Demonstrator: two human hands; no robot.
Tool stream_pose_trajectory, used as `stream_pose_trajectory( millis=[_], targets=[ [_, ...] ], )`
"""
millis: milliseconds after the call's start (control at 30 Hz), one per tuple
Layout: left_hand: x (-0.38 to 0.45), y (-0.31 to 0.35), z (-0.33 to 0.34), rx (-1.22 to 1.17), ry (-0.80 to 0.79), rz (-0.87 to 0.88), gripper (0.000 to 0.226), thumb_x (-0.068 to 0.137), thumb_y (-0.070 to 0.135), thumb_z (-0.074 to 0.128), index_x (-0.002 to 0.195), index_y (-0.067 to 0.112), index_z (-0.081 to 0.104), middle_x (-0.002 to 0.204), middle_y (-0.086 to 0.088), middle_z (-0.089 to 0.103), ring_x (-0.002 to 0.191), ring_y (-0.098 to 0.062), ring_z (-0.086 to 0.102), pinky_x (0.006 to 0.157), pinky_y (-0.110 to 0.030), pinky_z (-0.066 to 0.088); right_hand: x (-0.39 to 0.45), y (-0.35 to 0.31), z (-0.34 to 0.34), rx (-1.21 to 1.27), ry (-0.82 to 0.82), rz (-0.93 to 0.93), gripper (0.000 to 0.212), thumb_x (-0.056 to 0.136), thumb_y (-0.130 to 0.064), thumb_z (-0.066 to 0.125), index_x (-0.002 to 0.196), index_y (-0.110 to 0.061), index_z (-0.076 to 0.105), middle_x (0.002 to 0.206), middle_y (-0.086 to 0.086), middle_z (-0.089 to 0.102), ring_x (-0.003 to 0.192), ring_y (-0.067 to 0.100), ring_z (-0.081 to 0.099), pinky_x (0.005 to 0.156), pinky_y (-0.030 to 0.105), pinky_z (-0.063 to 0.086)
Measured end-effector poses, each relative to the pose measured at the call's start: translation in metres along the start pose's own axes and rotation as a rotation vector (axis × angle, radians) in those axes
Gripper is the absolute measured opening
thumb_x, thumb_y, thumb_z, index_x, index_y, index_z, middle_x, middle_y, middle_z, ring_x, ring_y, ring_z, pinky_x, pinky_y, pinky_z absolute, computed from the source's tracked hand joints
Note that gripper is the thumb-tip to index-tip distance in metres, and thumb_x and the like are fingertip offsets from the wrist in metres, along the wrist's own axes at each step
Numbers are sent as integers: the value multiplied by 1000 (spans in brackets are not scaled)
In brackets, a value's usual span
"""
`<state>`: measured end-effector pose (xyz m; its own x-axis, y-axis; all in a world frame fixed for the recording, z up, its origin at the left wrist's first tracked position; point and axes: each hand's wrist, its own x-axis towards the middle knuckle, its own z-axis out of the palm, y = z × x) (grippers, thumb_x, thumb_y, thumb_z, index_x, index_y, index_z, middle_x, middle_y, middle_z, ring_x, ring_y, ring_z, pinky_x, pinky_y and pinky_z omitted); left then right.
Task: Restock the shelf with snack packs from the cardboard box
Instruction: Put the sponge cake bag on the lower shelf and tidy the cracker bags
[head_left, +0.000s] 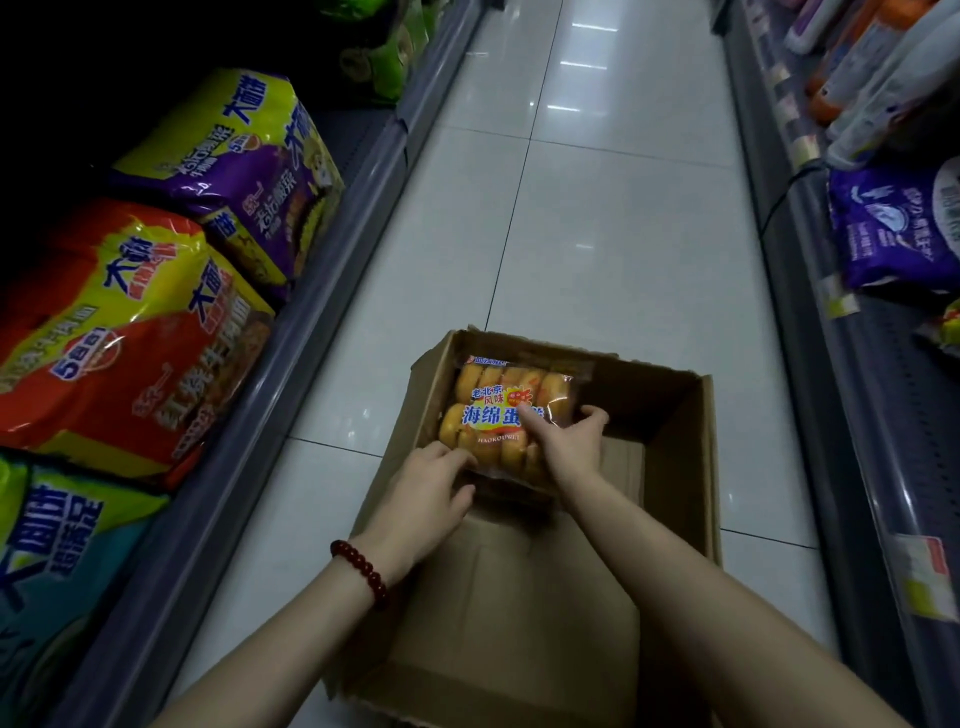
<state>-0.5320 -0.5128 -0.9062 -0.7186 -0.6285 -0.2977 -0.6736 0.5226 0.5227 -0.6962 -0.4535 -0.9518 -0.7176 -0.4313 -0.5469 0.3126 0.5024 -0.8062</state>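
An open cardboard box (670, 410) stands on the aisle floor in front of me. Inside it, at the far left, a clear snack pack (488, 400) of round golden cakes with a blue and yellow label is tilted up. My right hand (569, 441) grips the pack's right lower edge, thumb on its face and fingers behind. My left hand (426, 488), with a red bead bracelet at the wrist, holds the pack's lower left corner with curled fingers. The rest of the box interior that shows is bare cardboard.
The low shelf (291, 332) on the left holds large noodle multipacks: purple-yellow (239, 171), red-yellow (130, 332) and teal-green (57, 561). The right shelf (852, 395) carries a purple bag (893, 228) and other packs. White tiled floor (613, 208) runs up the aisle.
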Motion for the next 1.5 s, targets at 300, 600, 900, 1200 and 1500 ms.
stream_pose_trajectory(
  millis=[300,600,900,1200,1500],
  targets=[
    [16,2,21,-91,18,-148,38,93,25,55,130,15,52,130,-6,50,117,-20,52,97,-26,42,-1,-11,-61,-94,-20,-42,68,76,-31,78,133,-14,45,123,7,59,109,26,60,90,42,54],
    [77,5,61,-252,-16,-452,73,87,33,63,143,2,28,145,-18,35,133,-33,38,108,-45,38,-9,8,-92,-162,26,-25,67,74,-36,78,130,-20,45,120,4,61,105,25,63,88,49,55],
    [77,-7,78,-410,-46,-543,94,72,49,75,146,13,29,144,-16,34,132,-36,36,111,-46,35,-3,12,-100,-181,84,-14,69,78,-33,75,137,-20,39,127,5,57,110,28,60,91,51,53],
    [63,-4,74,-858,20,-487,89,71,37,81,143,36,28,142,-5,45,121,-26,51,97,-48,49,-4,20,-99,-204,127,-6,72,82,-33,71,142,-20,32,133,8,53,114,30,58,92,51,52],
    [74,26,65,-1092,-78,-691,79,62,28,88,130,10,51,120,-12,64,100,-26,65,80,-41,57,-5,16,-108,-102,101,6,68,81,-29,72,138,-21,37,130,7,55,111,30,60,89,51,54]
  ],
)
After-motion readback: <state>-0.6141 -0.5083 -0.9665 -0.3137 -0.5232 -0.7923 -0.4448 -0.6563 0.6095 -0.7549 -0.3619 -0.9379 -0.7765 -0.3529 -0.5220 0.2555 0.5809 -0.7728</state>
